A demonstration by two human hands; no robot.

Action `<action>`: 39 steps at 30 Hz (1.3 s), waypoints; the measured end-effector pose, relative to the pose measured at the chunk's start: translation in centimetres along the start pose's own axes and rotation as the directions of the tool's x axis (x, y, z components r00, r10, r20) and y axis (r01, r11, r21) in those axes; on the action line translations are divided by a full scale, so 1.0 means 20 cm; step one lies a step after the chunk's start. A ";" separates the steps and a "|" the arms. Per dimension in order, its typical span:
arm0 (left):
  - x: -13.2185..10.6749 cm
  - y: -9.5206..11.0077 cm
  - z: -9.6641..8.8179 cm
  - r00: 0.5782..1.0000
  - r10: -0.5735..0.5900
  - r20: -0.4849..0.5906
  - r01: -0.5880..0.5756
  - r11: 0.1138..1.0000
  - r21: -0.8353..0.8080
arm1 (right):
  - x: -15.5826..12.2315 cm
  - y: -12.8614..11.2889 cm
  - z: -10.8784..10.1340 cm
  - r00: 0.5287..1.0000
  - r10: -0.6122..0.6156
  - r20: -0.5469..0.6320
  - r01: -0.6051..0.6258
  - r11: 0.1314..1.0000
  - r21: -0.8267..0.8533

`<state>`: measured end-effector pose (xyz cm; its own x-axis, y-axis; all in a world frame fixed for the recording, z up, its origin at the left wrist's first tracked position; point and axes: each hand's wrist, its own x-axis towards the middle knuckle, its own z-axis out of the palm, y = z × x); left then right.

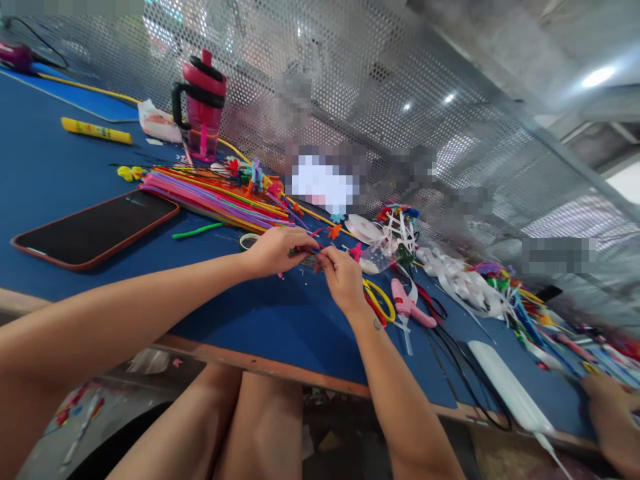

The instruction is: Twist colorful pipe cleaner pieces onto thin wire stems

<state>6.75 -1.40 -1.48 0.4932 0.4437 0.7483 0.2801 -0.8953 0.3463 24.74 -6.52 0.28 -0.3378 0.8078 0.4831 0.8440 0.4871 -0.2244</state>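
One left hand (277, 252); one right hand (341, 279); one smartphone (95, 229); one pink bottle (203, 107)

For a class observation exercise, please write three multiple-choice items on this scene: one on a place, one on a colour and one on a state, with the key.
1. Where is the phone?
A) On the floor
B) On the table
C) In a lap

2. What main colour is the bottle?
A) Pink
B) Green
C) White

3. What are the left hand and right hand doing?
A) Gripping the bottle
B) Lying flat
C) Pinching a thin stem

Key:
1. B, it lies flat on the blue top.
2. A, its body and lid are pink, with black bands.
3. C, both hands meet on it above the table.
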 end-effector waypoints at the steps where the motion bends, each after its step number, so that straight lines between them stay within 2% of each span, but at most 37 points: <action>1: 0.00 0.00 0.00 1.000 0.002 0.000 -0.002 1.000 -0.008 | 0.00 0.00 0.00 1.000 0.003 0.011 -0.003 1.000 0.012; 6: 0.00 -0.01 0.00 0.999 0.033 -0.028 -0.033 0.999 -0.005 | -0.01 0.01 0.02 1.000 0.016 0.026 -0.018 0.997 0.072; 11: 0.01 -0.01 -0.01 0.996 0.039 -0.075 -0.039 0.999 -0.002 | -0.01 0.01 0.02 0.999 0.005 -0.036 -0.001 0.992 0.124; 15: 0.01 0.01 -0.01 0.996 -0.070 -0.057 0.063 0.990 -0.125 | -0.01 -0.01 0.01 0.998 -0.002 -0.059 0.007 0.996 0.084; 20: 0.01 0.01 0.00 0.979 -0.204 0.031 0.202 0.920 -0.335 | 0.00 -0.01 -0.01 0.997 0.011 -0.079 -0.016 0.998 -0.063; 23: 0.01 0.00 0.01 0.986 -0.158 0.057 0.168 0.938 -0.303 | -0.01 -0.01 -0.01 0.997 -0.015 -0.081 0.003 0.990 -0.143; 26: 0.01 -0.01 0.00 0.997 -0.077 0.019 0.079 0.973 -0.218 | -0.01 0.00 -0.02 0.996 -0.045 -0.083 0.032 0.987 -0.155; 29: 0.02 -0.01 -0.01 0.986 -0.164 -0.027 0.151 0.953 -0.264 | 0.00 0.03 -0.06 0.991 -0.036 -0.129 0.031 0.998 -0.046; 32: 0.03 -0.01 -0.01 0.945 -0.325 -0.031 0.287 0.874 -0.391 | 0.00 0.11 -0.11 0.949 0.039 -0.313 0.013 0.986 0.164; 34: 0.03 -0.02 -0.02 0.921 -0.389 -0.014 0.340 0.822 -0.458 | 0.01 0.17 -0.15 0.871 0.130 -0.474 0.000 0.964 0.265; 36: 0.03 -0.02 -0.02 0.910 -0.414 -0.002 0.363 0.799 -0.480 | 0.01 0.21 -0.17 0.824 0.171 -0.539 -0.013 0.959 0.284; 39: 0.03 -0.04 -0.02 0.901 -0.433 0.003 0.378 0.783 -0.494 | 0.01 0.24 -0.18 0.845 0.134 -0.518 -0.062 0.986 0.153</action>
<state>6.45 -0.54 -1.04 0.3260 0.7876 0.5229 -0.0010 -0.5528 0.8333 30.20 -5.14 2.39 0.0432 0.5755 0.8167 0.7897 0.4810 -0.3807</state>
